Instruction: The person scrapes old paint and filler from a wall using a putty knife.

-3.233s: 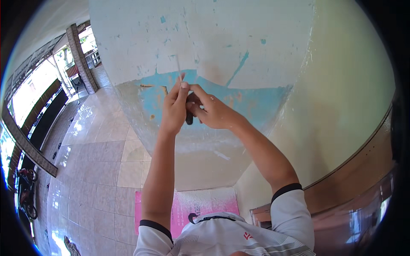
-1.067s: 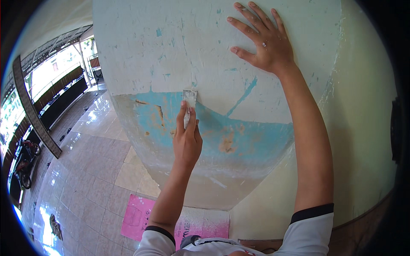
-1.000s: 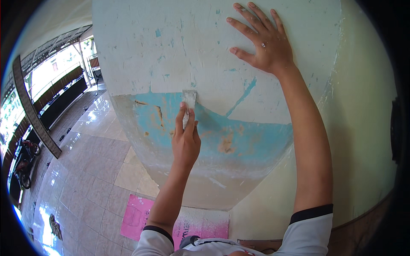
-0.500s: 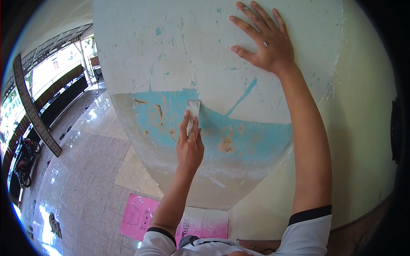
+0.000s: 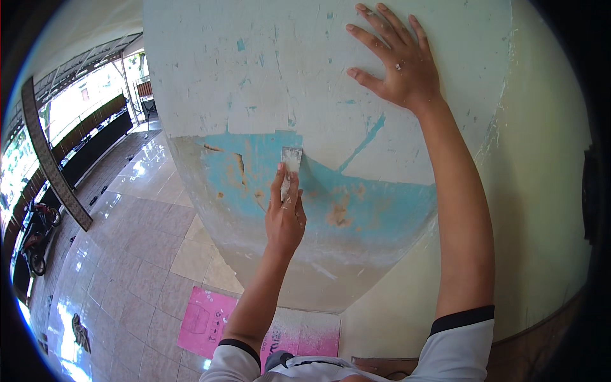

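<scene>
The left hand (image 5: 286,223) grips a flat, white-smeared grey metal scraper (image 5: 292,159) over a blue painted patch (image 5: 388,200), fingers (image 5: 278,181) along it, likely to guide it, though I can't tell if its edge touches, while the right hand (image 5: 407,70) spreads flat on the chipped white wall (image 5: 203,83), likely for balance.

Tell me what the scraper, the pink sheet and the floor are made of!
Scraper: probably a metal blade, flat and grey under whitish smears.
Pink sheet: maybe cardboard, flat and matte with white specks.
Floor: likely glazed tile, with joint lines and glossy reflections.
</scene>
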Demonstrator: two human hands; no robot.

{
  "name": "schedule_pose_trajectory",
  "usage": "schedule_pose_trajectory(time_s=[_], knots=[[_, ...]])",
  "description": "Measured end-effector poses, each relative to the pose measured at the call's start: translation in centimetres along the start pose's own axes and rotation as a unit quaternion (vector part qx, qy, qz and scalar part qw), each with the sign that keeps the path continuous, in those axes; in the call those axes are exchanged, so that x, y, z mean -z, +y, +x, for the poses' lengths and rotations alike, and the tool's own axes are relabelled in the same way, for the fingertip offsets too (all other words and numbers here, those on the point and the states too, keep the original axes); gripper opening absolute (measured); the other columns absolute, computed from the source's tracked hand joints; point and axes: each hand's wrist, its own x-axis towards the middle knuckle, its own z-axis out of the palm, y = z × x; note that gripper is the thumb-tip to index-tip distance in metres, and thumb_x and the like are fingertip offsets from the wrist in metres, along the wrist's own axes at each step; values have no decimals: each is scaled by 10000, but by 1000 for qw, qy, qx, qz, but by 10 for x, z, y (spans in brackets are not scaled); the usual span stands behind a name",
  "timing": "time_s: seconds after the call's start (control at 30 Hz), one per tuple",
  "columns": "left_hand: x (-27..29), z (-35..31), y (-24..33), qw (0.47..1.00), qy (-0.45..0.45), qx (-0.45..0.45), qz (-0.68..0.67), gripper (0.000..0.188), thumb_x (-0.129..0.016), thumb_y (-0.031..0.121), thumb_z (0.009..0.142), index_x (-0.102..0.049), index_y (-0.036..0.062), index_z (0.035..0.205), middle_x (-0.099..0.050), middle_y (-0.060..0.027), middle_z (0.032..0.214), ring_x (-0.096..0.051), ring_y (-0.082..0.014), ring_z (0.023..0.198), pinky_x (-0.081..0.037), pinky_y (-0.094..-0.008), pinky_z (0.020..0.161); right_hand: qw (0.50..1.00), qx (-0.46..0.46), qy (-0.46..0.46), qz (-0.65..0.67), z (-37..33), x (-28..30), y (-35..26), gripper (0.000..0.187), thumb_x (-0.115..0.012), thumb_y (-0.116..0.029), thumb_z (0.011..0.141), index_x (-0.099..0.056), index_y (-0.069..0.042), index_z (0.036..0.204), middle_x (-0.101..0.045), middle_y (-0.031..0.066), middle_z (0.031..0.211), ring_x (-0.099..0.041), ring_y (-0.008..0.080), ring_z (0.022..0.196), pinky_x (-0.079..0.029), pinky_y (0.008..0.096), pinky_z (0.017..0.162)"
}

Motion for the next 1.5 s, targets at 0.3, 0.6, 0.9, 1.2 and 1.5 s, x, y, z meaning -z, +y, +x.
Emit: schedule_pose_trajectory(time_s=[0.3,0.6,0.9,1.2,1.5], knots=[[-3,9,5,1000,0,3,-13,537,-601,-81,946,-548,86,1453,-455,-207,1526,-587,-388,1288,-622,-372,804,1000,-8,-19,-3,0,3,-1,748,-613,-678,879,-505,-241,1476,-305,43,1660,-230,293,1546,-141,596,1255],[-4,16,7,1000,3,-15,-10,462,-644,-25,935,-591,35,1390,-469,-220,1520,-577,-396,1303,-596,-386,907,1000,-8,-18,-8,-2,-4,0,758,-556,-713,896,-495,-243,1488,-270,31,1680,-212,279,1555,-133,589,1258],[-16,-13,-8,999,12,-5,-39,547,-630,-109,921,-572,80,1431,-421,-204,1549,-537,-379,1349,-623,-368,859,1000,-3,3,-7,-2,-3,-2,738,-568,-702,895,-525,-230,1460,-301,39,1664,-251,287,1541,-163,591,1250],[-18,-16,-12,998,14,-23,-55,603,-623,-155,900,-569,105,1442,-415,-204,1552,-513,-389,1371,-629,-358,850,1000,-4,6,2,-2,-5,0,739,-594,-689,884,-520,-234,1461,-327,46,1652,-253,291,1539,-160,603,1246],[-14,32,1,996,44,-46,-56,559,-617,-132,916,-586,106,1421,-437,-203,1543,-571,-383,1313,-616,-353,807,1000,-13,-7,-4,-1,-2,-1,729,-598,-681,885,-527,-234,1457,-315,48,1658,-254,291,1539,-158,609,1243]])
